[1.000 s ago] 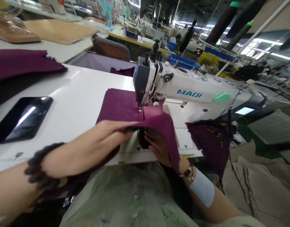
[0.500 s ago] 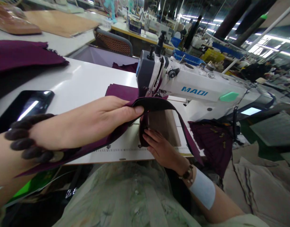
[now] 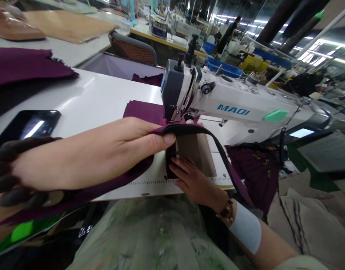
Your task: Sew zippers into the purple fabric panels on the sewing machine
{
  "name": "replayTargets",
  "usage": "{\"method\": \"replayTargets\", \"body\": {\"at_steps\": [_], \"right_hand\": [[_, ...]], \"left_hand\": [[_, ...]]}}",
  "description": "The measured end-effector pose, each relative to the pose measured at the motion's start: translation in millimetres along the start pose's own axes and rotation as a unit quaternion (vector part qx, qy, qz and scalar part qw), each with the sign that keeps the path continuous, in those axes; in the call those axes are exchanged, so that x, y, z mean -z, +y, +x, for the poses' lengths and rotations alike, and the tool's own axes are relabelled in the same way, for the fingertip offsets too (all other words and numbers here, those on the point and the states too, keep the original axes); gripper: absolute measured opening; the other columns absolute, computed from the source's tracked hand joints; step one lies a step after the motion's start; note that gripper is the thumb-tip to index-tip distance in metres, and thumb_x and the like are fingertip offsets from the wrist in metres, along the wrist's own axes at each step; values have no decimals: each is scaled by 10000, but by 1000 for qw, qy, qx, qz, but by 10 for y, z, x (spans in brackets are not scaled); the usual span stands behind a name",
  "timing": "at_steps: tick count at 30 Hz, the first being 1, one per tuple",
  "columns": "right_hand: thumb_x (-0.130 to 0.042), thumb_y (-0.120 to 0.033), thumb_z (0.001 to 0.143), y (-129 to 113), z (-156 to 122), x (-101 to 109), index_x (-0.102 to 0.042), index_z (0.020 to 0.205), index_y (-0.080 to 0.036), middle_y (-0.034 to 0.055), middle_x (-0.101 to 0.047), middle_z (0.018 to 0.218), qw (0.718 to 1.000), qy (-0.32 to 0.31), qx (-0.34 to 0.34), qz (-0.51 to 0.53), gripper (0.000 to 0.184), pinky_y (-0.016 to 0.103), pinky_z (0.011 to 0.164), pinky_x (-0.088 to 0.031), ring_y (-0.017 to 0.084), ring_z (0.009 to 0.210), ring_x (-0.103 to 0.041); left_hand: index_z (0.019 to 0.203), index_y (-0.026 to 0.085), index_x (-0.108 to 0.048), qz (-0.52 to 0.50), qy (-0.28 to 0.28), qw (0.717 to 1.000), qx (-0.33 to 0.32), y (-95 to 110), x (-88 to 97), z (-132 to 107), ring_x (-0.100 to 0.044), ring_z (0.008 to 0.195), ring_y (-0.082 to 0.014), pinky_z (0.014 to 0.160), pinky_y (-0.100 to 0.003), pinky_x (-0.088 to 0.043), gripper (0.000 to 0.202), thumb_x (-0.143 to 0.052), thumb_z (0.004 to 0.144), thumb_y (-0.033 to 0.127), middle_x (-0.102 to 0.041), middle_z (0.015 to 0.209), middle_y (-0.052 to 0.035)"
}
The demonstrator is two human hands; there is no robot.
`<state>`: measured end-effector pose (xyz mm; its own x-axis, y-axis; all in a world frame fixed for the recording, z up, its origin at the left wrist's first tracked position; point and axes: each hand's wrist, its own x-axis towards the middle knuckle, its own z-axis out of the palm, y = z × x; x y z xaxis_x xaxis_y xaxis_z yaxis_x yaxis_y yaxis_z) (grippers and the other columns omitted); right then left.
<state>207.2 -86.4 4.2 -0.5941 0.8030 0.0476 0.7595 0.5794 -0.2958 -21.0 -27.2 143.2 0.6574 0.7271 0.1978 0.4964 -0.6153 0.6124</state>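
Cloth: purple fabric sheet with black backing (image 3: 144,108), partly flat beneath the head of the white MAQI sewing machine (image 3: 234,108); near edge lifted in an arch.
Left hand (image 3: 105,153): grasps that edge, thumb on the black side, other fingertips hidden.
Right hand (image 3: 196,183): fingers extended onto a dark maroon strip (image 3: 170,168) beside a flat taupe piece (image 3: 199,153); gripping or merely touching, cannot tell.
Handling: probably light, soft, hardly fragile (the arch droops rightward).
Hold: best pinched along the edge.
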Motion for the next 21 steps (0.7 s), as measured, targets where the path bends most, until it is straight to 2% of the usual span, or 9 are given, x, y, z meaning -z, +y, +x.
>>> {"method": "replayTargets", "body": {"at_steps": [1, 7, 13, 18, 21], "right_hand": [[-441, -266, 911, 15, -3, 9, -459, 1316, -114, 106, -370, 1416, 1000, -3, 3, 0, 433, 481, 1125, -238, 240, 1341, -268], [-421, -269, 920, 93, -28, 60, -446, 1323, -132, 98, -361, 1425, 999, -6, 32, -12, 426, 478, 1122, -242, 222, 1348, -262], [-406, -261, 925, 76, -37, 54, -439, 1323, -124, 105, -368, 1420, 1000, -9, 20, -9, 422, 487, 1115, -251, 226, 1349, -261], [-406, -259, 925, 85, -37, 20, -435, 1322, -109, 105, -363, 1423, 999, 6, 36, -26, 425, 477, 1118, -247, 231, 1356, -243], [-408, -241, 919, 53, -72, -17, -443, 1309, -89, 133, -398, 1392, 999, 23, 46, -15, 420, 446, 1102, -292, 234, 1335, -285]], "left_hand": [[790, 200, -651, -8, -14, 1000, -8, 0, -6, 8, -580, 604, -108, 697, -274, -512, 565, -281, 856, 622, -606, 703, 65], [770, 174, -633, 3, -11, 1000, -6, 34, -8, 41, -556, 545, -93, 630, -270, -498, 581, -269, 847, 621, -603, 680, 57], [756, 166, -652, 6, -26, 999, 20, 13, 21, 20, -563, 549, -97, 660, -262, -500, 622, -278, 838, 657, -598, 631, 69], [914, 195, -677, 22, -12, 1000, 4, -44, 0, -4, -612, 692, -131, 728, -261, -501, 604, -307, 846, 667, -639, 744, 81], [1078, 237, -637, 31, -22, 999, -35, -58, -85, -90, -635, 830, -142, 766, -236, -505, 517, -292, 910, 585, -668, 950, 90]]}}
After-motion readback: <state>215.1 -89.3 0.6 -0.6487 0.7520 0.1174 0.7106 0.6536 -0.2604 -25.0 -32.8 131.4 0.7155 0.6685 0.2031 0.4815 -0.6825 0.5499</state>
